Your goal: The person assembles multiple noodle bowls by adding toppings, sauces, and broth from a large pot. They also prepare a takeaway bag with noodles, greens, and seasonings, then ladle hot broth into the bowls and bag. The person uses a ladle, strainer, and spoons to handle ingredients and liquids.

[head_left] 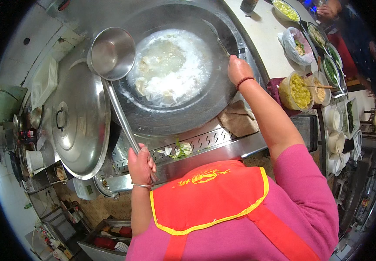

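Observation:
My left hand (pixel 141 165) is closed round the long handle of a deep metal ladle (pixel 113 54). The ladle's bowl looks empty and hangs over the left rim of a large dark wok (pixel 183 124). White, foamy, steaming liquid with pale pieces (pixel 170 65) fills the wok's middle. At the wok's right side, my right hand (pixel 240 69) grips the handle of a metal utensil (pixel 216 35). Its thin curved end lies against the wok's upper right wall; whether it is a spatula or a skimmer I cannot tell.
A big domed metal lid (pixel 77 126) leans left of the wok. A brown cloth (pixel 238 119) and vegetable scraps (pixel 181 150) lie on the stove's front edge. On the right stand a tub of chopped yellow-green pickles (pixel 299 91), a bagged bowl (pixel 296 45) and several trays. Another person's hand (pixel 329 8) shows top right.

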`<state>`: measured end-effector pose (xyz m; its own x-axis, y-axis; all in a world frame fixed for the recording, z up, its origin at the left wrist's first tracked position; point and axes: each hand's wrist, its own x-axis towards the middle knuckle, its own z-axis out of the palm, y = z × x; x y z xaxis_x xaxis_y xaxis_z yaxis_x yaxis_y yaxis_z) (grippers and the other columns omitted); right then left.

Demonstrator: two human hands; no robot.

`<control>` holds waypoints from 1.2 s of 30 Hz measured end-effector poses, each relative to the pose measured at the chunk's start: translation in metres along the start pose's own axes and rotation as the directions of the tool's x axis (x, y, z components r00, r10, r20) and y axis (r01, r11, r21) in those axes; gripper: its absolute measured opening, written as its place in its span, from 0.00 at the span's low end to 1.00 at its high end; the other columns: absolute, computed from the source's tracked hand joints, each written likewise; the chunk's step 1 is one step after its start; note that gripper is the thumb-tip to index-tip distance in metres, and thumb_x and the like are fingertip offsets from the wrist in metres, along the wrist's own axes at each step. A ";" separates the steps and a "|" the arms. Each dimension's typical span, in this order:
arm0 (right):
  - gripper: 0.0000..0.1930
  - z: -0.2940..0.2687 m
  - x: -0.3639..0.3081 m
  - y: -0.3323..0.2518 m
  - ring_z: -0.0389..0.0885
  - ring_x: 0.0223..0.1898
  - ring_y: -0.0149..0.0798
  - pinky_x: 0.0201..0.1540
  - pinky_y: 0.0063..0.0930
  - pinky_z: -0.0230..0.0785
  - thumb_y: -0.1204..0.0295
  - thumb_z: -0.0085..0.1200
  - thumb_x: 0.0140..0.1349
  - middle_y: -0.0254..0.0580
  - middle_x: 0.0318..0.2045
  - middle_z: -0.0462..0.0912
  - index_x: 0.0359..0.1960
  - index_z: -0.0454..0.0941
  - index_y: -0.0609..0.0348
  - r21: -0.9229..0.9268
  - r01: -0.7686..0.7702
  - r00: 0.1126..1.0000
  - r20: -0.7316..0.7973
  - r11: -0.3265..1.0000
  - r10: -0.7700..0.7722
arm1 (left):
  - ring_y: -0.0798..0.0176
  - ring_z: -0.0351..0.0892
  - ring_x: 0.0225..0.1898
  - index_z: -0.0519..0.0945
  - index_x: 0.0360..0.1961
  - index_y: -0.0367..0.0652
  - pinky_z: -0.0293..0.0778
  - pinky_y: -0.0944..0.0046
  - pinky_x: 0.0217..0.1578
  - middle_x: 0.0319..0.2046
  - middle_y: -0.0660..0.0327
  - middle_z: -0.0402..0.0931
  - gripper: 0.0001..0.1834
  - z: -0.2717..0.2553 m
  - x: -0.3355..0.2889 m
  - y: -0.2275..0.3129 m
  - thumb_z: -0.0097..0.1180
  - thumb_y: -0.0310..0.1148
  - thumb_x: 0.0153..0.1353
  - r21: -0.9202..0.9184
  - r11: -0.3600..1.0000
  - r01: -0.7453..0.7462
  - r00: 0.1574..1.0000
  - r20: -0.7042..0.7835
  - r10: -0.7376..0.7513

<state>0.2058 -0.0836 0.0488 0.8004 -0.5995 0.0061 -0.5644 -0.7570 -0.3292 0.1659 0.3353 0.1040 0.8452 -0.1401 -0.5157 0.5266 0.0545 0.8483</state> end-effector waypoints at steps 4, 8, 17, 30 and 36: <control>0.09 0.030 0.015 -0.010 0.78 0.40 0.65 0.43 0.50 0.72 0.75 0.46 0.57 0.67 0.35 0.80 0.35 0.74 0.69 -0.022 -0.062 0.993 0.098 0.998 0.064 | 0.74 0.59 0.12 0.65 0.42 0.43 0.61 0.71 0.08 0.17 0.68 0.60 0.07 -0.020 0.005 0.003 0.46 0.31 0.65 -0.019 0.999 0.028 1.000 0.015 -0.028; 0.11 0.014 0.022 -0.031 0.79 0.42 0.62 0.47 0.49 0.72 0.75 0.45 0.60 0.65 0.39 0.80 0.35 0.78 0.72 0.073 -0.220 0.975 0.014 0.973 0.220 | 0.75 0.60 0.13 0.64 0.43 0.42 0.63 0.72 0.10 0.20 0.67 0.62 0.09 -0.032 0.014 0.008 0.47 0.30 0.65 -0.055 0.998 0.029 1.000 -0.010 -0.030; 0.13 -0.139 0.159 -0.103 0.83 0.35 0.55 0.37 0.43 0.75 0.72 0.48 0.56 0.59 0.32 0.82 0.38 0.80 0.67 0.166 -0.065 0.987 -0.135 0.984 0.088 | 0.74 0.60 0.10 0.64 0.42 0.42 0.62 0.71 0.08 0.17 0.66 0.62 0.08 -0.041 0.013 0.018 0.49 0.28 0.64 -0.038 0.995 -0.097 0.994 -0.049 0.095; 0.12 -0.191 0.080 -0.186 0.82 0.31 0.53 0.36 0.41 0.73 0.72 0.47 0.56 0.56 0.29 0.83 0.37 0.80 0.65 0.143 0.146 0.935 -0.343 0.979 -0.089 | 0.75 0.60 0.10 0.65 0.42 0.41 0.62 0.72 0.08 0.19 0.67 0.63 0.08 -0.075 -0.017 0.007 0.48 0.27 0.64 -0.039 0.991 -0.126 0.990 -0.069 0.123; 0.12 -0.172 0.012 -0.209 0.80 0.21 0.43 0.28 0.37 0.74 0.71 0.50 0.57 0.50 0.20 0.79 0.40 0.79 0.64 0.131 0.394 0.876 -0.351 0.910 -0.329 | 0.75 0.60 0.11 0.65 0.42 0.41 0.62 0.73 0.08 0.20 0.66 0.63 0.08 -0.091 -0.019 0.014 0.49 0.28 0.64 -0.037 0.986 -0.160 0.986 -0.050 0.158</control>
<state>0.2986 0.0228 0.2799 0.8165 -0.3674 0.4453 -0.1717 -0.8910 -0.4203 0.1658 0.4283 0.1146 0.9214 -0.0804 -0.3802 0.3874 0.1130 0.9149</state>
